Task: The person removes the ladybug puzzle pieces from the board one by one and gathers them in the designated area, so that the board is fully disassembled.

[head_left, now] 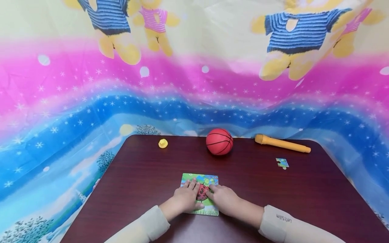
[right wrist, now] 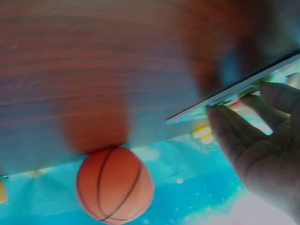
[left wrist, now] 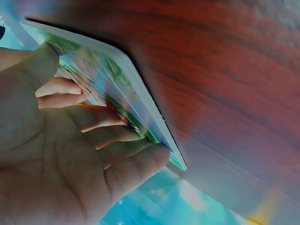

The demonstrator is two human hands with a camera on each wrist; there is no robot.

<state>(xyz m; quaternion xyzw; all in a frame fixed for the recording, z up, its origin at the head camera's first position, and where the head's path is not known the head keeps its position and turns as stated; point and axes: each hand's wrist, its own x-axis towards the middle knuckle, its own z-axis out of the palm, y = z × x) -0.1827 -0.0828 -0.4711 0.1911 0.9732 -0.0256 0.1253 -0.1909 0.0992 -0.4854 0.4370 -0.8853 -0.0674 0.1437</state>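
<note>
A flat jigsaw puzzle [head_left: 209,212] with a red ladybug picture [head_left: 201,193] on green lies near the front middle of the table. Spread over its left part, my left hand [head_left: 186,198] rests with its fingers extended. The left wrist view shows the fingertips of that hand [left wrist: 89,136] on the puzzle's face [left wrist: 117,77]. From the other side, my right hand [head_left: 225,199] touches the right part of the puzzle, its fingertips beside the ladybug. In the right wrist view, the right hand [right wrist: 262,140] has lightly bent fingers meeting the board's face near its edge [right wrist: 225,95].
Farther back on the dark wooden table [head_left: 146,168] are a yellow rubber duck [head_left: 163,143], a red basketball [head_left: 219,141] and a yellow-orange toy microphone [head_left: 282,143]. A loose jigsaw piece [head_left: 283,163] lies to the right. A printed cloth [head_left: 188,84] hangs behind the table.
</note>
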